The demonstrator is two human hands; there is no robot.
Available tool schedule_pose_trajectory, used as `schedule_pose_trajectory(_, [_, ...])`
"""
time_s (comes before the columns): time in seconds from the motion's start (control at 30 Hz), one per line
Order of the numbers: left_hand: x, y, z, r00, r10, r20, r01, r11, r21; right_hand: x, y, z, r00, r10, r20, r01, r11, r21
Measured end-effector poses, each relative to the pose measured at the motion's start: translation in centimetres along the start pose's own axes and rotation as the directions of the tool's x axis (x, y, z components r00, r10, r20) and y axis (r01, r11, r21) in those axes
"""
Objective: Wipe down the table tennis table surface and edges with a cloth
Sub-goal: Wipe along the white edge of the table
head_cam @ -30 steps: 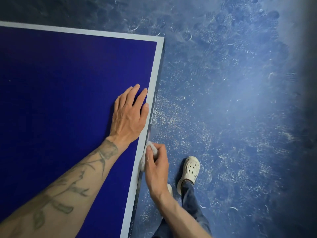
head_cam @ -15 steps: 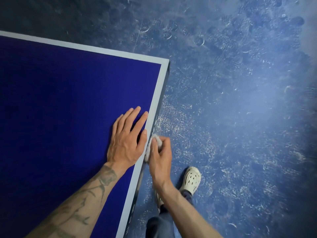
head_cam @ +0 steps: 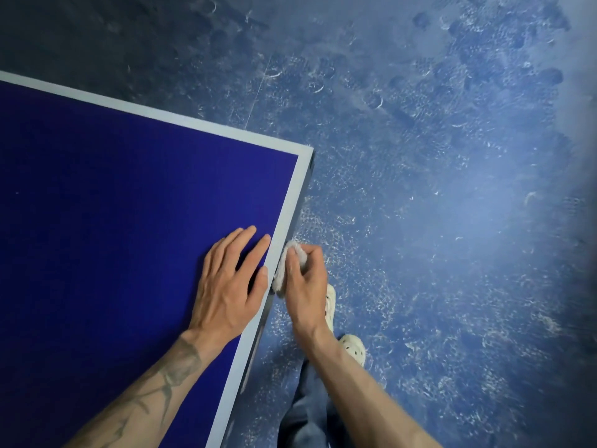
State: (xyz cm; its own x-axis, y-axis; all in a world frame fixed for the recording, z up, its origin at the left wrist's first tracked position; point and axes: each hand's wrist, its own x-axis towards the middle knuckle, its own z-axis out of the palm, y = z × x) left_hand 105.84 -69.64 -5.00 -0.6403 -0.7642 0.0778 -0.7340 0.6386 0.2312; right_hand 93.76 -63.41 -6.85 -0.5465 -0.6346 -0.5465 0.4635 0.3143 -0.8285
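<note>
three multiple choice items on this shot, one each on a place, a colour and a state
1. Where is the cloth pressed? A) against the side of the table B) on the floor C) mid table
2. Colour of the table's top? A) green B) dark blue C) red
3. The left hand is A) clenched in air B) flat on the table C) holding a bat
Answers: A, the right hand holds it there; B, blue inside a pale border; B, fingers straight, palm down.
</note>
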Motion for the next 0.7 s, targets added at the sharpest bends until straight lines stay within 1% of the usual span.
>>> schedule_pose_trajectory(0.07, [3.2, 0.3, -0.1, 0.998, -0.046, -0.032, 0.046, 0.999, -0.017, 0.5, -0.2, 0.2, 1.000, 0.011, 0.002, -0.011, 1.000, -0.001])
schedule_pose_trajectory(0.1, [5.1, 0.6, 0.0, 0.997, -0.069, -0.035, 0.069, 0.997, -0.020, 1.4, -0.9, 0.4, 1.000, 0.000, -0.023, 0.000, 1.000, 0.005])
schedule_pose_trajectory(0.2, [10.5, 1.5, 0.4, 0.992, -0.126, -0.014, 0.126, 0.992, -0.011, 6.6, -4.7, 1.3, 0.992, -0.073, -0.099, 0.075, 0.997, 0.018])
schedule_pose_trajectory(0.27, [12.3, 1.9, 1.0, 0.988, -0.154, -0.014, 0.154, 0.988, 0.000, 9.9, -7.1, 1.7, 0.989, -0.088, -0.122, 0.091, 0.996, 0.014])
schedule_pose_trajectory(0.37, [13.0, 2.2, 1.3, 0.986, -0.166, -0.021, 0.166, 0.986, 0.029, 11.6, -8.2, 1.4, 0.991, -0.078, -0.107, 0.078, 0.997, -0.004])
schedule_pose_trajectory(0.53, [13.1, 2.1, 1.2, 0.985, -0.171, -0.026, 0.171, 0.985, 0.023, 9.5, -6.7, 1.1, 0.996, -0.039, -0.082, 0.040, 0.999, 0.011])
schedule_pose_trajectory(0.63, [13.1, 2.1, 1.3, 0.985, -0.171, -0.018, 0.171, 0.985, 0.015, 11.7, -8.7, 1.4, 0.994, -0.011, -0.112, 0.012, 1.000, 0.009])
schedule_pose_trajectory(0.7, [13.1, 2.0, 1.2, 0.984, -0.180, -0.013, 0.180, 0.984, -0.003, 13.9, -10.9, 1.2, 0.998, -0.027, -0.062, 0.026, 0.999, -0.022])
